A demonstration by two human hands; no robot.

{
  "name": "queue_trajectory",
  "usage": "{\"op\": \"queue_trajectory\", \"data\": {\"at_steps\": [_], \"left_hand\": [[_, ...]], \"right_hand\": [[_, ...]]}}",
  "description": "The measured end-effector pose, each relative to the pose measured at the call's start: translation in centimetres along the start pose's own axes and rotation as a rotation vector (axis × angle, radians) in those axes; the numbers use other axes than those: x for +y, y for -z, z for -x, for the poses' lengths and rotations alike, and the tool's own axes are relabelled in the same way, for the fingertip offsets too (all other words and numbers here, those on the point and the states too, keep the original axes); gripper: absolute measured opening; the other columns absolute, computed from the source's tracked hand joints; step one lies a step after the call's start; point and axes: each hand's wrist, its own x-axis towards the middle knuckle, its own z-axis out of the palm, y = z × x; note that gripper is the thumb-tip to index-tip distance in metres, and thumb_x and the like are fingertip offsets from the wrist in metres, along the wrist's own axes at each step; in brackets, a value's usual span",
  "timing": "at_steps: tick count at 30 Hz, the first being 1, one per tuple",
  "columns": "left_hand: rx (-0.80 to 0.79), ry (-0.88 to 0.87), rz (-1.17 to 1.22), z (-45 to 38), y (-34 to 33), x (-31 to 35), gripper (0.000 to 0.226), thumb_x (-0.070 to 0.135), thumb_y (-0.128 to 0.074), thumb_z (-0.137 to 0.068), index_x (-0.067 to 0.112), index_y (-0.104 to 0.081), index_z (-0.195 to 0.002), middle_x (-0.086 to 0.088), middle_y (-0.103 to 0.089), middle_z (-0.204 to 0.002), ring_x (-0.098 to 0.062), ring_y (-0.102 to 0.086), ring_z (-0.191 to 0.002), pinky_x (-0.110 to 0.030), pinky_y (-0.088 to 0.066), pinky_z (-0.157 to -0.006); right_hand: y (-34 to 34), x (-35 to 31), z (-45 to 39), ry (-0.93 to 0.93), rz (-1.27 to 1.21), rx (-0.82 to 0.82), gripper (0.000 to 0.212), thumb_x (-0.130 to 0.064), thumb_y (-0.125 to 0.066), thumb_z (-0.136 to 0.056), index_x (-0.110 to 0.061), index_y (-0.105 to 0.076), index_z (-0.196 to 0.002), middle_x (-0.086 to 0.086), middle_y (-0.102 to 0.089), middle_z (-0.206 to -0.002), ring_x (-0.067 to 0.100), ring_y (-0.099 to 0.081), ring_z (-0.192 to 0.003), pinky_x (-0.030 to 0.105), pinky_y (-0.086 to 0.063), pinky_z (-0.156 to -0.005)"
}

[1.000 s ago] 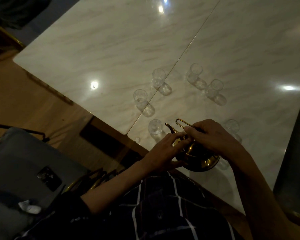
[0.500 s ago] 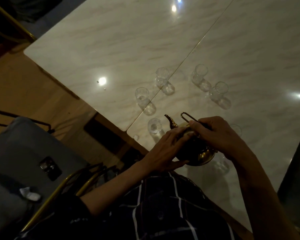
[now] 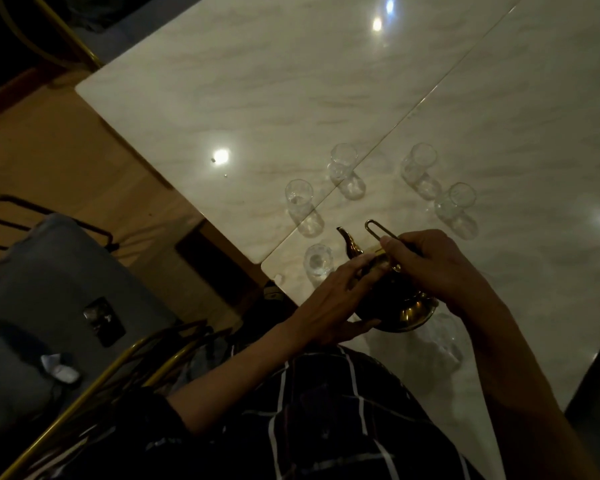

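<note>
**Teapot (image 3: 411, 310) held at the near edge of the table (image 3: 257, 98)**

Brass pot between both hands, right at the edge! Right hand (image 3: 437, 265) fingers are curled round the wire handle (image 3: 374, 226). Left hand (image 3: 329, 306) fingers lie straight across the pot's top, thumb underneath. One glass (image 3: 317, 261) stands just beyond the left fingertips, under the spout (image 3: 350, 244). Four more glasses (image 3: 342, 164) stand farther out, with open marble beyond them. The table's corner sits just left of the fingers.
</note>
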Motion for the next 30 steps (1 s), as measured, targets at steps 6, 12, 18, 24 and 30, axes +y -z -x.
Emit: {"op": "queue_trajectory", "data": {"at_steps": [6,12,18,24,30], "left_hand": [[0.014,0.021,0.055,-2.0,2.6,-2.5,0.091,0.047,-0.071,-0.088,0.013,-0.024,-0.157,-0.013,-0.018,-0.163,-0.028,-0.031,-0.147,-0.045,-0.043,-0.11],[0.003,0.071,0.091,-3.4,5.2,-5.5,0.094,0.044,-0.073,-0.086,0.014,-0.02,-0.158,-0.011,-0.016,-0.164,-0.026,-0.025,-0.15,-0.046,-0.045,-0.11],[-0.023,0.113,0.131,-3.9,6.7,-7.6,0.092,0.041,-0.074,-0.087,0.018,-0.02,-0.158,-0.007,-0.013,-0.165,-0.024,-0.024,-0.15,-0.044,-0.05,-0.106],[-0.063,0.126,0.148,-4.2,7.3,-9.1,0.093,0.041,-0.074,-0.086,0.02,-0.018,-0.158,-0.006,-0.014,-0.165,-0.025,-0.026,-0.149,-0.047,-0.053,-0.101],[-0.101,0.11,0.148,-4.6,7.2,-9.4,0.093,0.045,-0.073,-0.087,0.022,-0.018,-0.158,-0.005,-0.015,-0.164,-0.024,-0.031,-0.147,-0.045,-0.054,-0.099]], "right_hand": [[-0.4,-2.7,-3.1,-0.024,-0.01,0.021,0.042,-0.035,-0.049,-0.1,-0.011,-0.066,-0.069,0.007,-0.062,-0.063,0.014,-0.058,-0.058,0.033,-0.047,-0.063],[-0.9,-5.7,-7.1,-0.029,0.053,0.006,0.043,-0.037,-0.049,-0.099,-0.013,-0.064,-0.067,0.005,-0.06,-0.062,0.017,-0.057,-0.059,0.035,-0.048,-0.064],[-1.6,-7.0,-10.0,-0.043,0.082,-0.002,0.044,-0.038,-0.051,-0.098,-0.011,-0.065,-0.066,0.006,-0.059,-0.06,0.017,-0.055,-0.056,0.034,-0.045,-0.062],[-2.1,-7.6,-11.6,-0.082,0.096,-0.007,0.046,-0.039,-0.051,-0.097,-0.007,-0.065,-0.067,0.011,-0.059,-0.062,0.02,-0.055,-0.058,0.038,-0.048,-0.064],[-1.9,-7.4,-11.5,-0.101,0.095,-0.019,0.046,-0.038,-0.051,-0.098,-0.009,-0.067,-0.066,0.005,-0.059,-0.057,0.016,-0.056,-0.054,0.034,-0.046,-0.062]]}}
